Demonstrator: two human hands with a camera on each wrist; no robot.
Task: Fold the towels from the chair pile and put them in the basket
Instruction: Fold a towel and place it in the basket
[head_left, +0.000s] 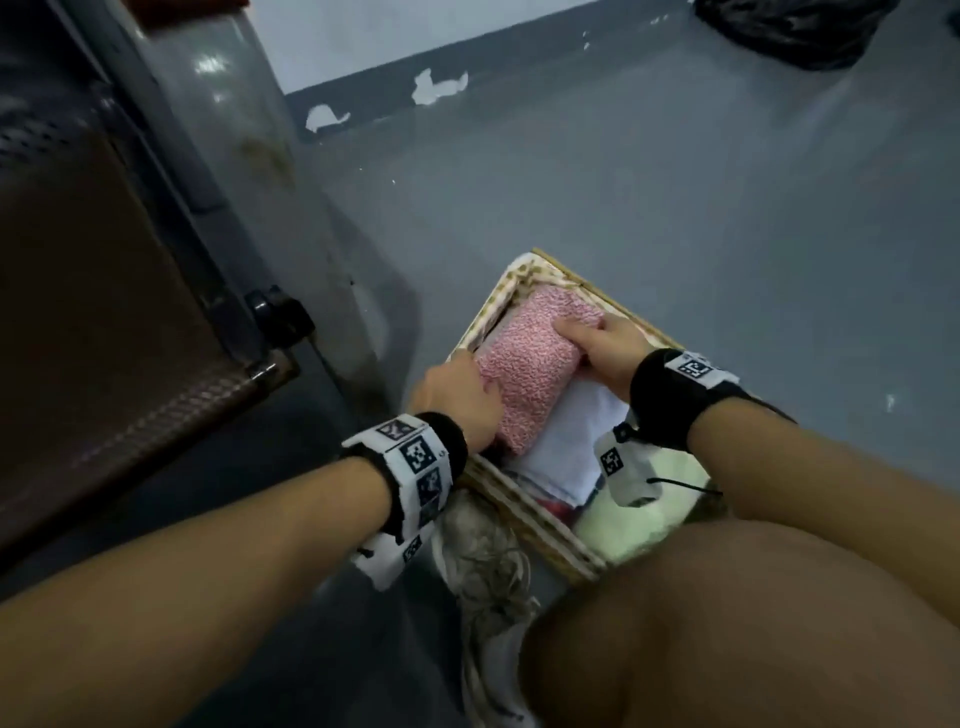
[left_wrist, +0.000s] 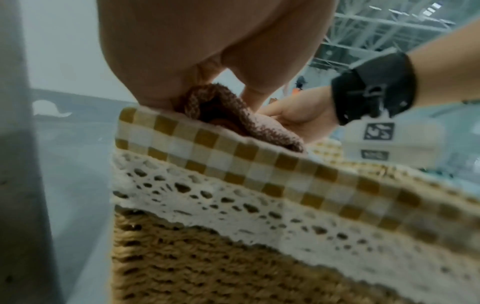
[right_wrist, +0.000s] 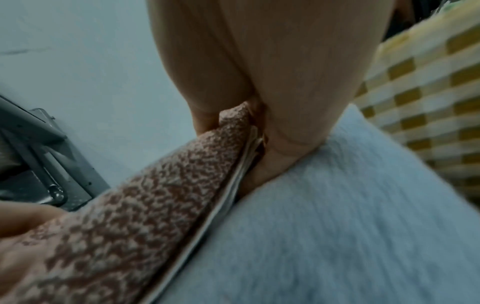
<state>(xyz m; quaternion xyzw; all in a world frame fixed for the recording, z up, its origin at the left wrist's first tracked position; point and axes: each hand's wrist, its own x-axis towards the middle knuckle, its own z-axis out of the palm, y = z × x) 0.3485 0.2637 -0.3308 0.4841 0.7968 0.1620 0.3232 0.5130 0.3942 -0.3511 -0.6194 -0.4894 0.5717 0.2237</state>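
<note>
A folded pink speckled towel (head_left: 524, 364) lies in the far end of the wicker basket (head_left: 540, 525), which has a yellow-checked liner (left_wrist: 233, 158). My left hand (head_left: 480, 395) grips the towel's left side, thumb and fingers pinching its fold (left_wrist: 207, 102). My right hand (head_left: 582, 332) holds the towel's right edge (right_wrist: 228, 131) between thumb and fingers. Under and beside the pink towel lies a folded white towel (head_left: 566, 441) (right_wrist: 337, 216). A pale yellow cloth (head_left: 634, 519) fills the basket's near end.
The brown chair seat (head_left: 104, 322) with its metal frame stands at the left. A crumpled light cloth (head_left: 483, 582) lies on the grey floor by the basket's near left side. My knee (head_left: 753, 623) is at the lower right. A black bag (head_left: 795, 31) sits far right.
</note>
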